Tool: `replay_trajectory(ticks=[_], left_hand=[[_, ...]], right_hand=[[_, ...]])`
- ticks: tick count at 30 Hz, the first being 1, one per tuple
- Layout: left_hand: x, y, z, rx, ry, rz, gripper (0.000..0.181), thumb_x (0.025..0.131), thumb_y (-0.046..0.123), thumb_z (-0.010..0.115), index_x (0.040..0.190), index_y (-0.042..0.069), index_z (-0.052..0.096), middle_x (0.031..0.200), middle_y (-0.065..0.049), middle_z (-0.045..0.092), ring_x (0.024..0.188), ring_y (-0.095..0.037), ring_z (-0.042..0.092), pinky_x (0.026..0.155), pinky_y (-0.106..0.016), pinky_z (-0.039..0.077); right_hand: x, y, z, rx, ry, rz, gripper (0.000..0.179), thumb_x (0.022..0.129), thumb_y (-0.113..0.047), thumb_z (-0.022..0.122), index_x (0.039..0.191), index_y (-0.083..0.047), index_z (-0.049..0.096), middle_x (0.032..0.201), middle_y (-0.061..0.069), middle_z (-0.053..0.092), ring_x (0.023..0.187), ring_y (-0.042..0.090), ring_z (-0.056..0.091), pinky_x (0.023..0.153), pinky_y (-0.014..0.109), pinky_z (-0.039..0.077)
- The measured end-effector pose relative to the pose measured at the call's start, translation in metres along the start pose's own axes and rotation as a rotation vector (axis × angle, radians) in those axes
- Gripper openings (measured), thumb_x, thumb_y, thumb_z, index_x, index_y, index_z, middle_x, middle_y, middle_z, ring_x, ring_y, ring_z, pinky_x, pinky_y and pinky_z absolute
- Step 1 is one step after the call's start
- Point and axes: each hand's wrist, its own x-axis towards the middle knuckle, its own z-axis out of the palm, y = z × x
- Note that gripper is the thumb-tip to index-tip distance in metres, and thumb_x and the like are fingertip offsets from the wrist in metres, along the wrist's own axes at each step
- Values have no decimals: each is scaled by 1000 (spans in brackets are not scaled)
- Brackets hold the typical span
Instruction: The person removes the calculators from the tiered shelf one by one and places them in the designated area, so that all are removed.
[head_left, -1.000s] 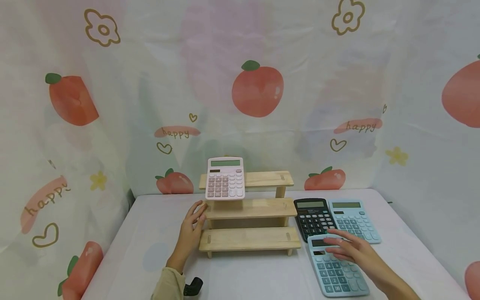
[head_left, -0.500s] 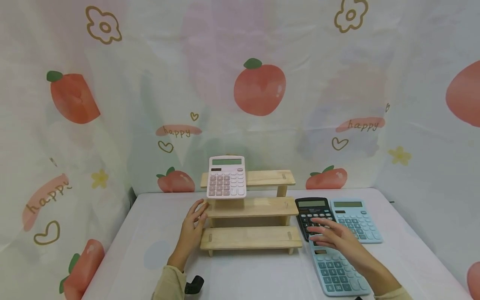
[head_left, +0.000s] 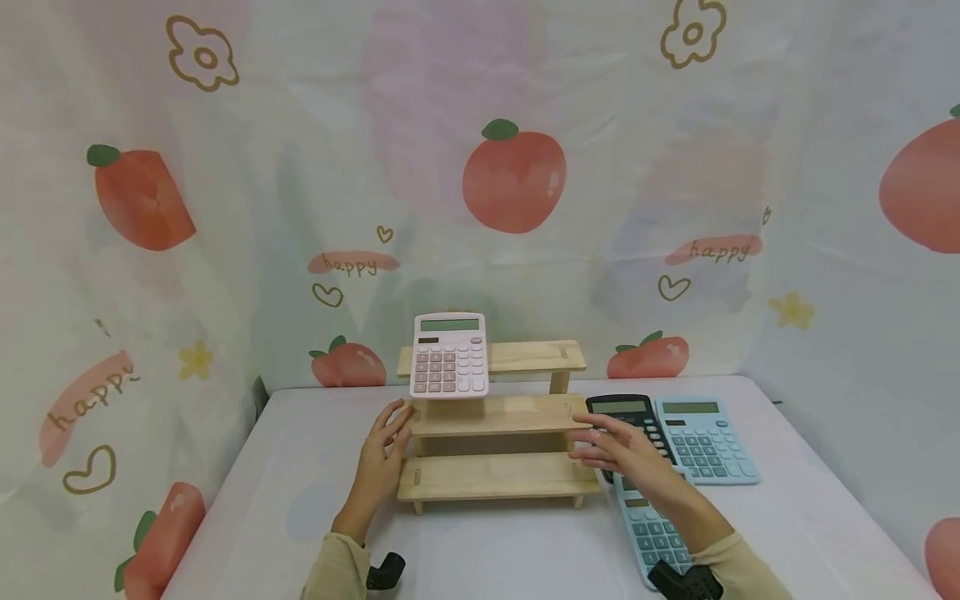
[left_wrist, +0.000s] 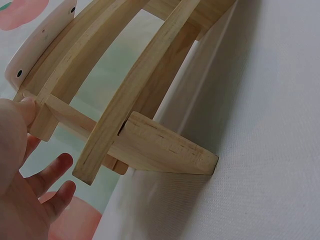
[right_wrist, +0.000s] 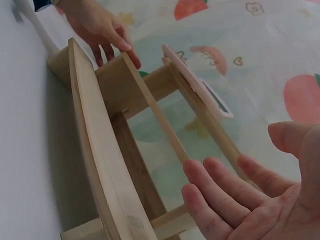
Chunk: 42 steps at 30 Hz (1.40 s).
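From here, a pale-wood three-tier shelf [head_left: 498,477] stands on the white-covered table [head_left: 480,558] btwn the person's two hands, long axis L–R, neither hand clearly nearer. L grip [head_left: 381,460] is loose, relaxed fingers at the middle tier's left end, no firm hold visible; R grip [head_left: 621,452] is slack, nothing held, fingertips by that tier's right end, can't tell if touching. Pale-pink rectangular calc [head_left: 448,358] rests on the top tier's left part, nearer L grip.

Head view facing forward-down, wrist views close from opposite sides, all sharing rack [head_left: 495,414]
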Motion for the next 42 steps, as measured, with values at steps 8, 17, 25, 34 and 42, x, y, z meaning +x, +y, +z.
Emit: replay_trajectory(ticks=[8,17,25,34,42], left_hand=[[-1,0,-2,9,-6,-7,39,105,17,54,140,-1,59,155,-20,46,141,-42,47,93,-48,49],[-1,1,-2,3,-3,-7,39,105,16,54,139,0,59,155,-18,46,141,-42,47,93,-48,49],[0,-1,-2,-12,-3,-8,39,105,17,54,140,1,59,155,-17,46,141,-42,46,94,-51,48],[1,-4,0,-14,-2,3,39,105,18,54,141,2,59,156,-16,46,141,-41,47,94,-49,48],[1,-4,0,-18,5,15,38,104,15,55,139,1,60,155,-17,47,141,-42,47,93,-51,49]], right_hand=[[23,-9,19,53,-11,-35,55,110,-31,43,153,2,35,144,33,52,112,14,71,95,25,56],[48,-23,39,82,10,-35,54,108,-33,47,152,-2,38,146,31,52,117,29,70,96,29,57],[68,-31,54,161,-20,-62,58,109,-32,47,157,-4,32,150,34,46,114,25,71,97,31,56],[89,-44,75,203,2,-11,60,108,-24,49,161,-12,24,154,28,45,112,26,72,96,36,57],[105,-50,90,246,29,-24,65,106,-8,49,162,-14,18,145,33,51,106,21,73,92,31,58]])
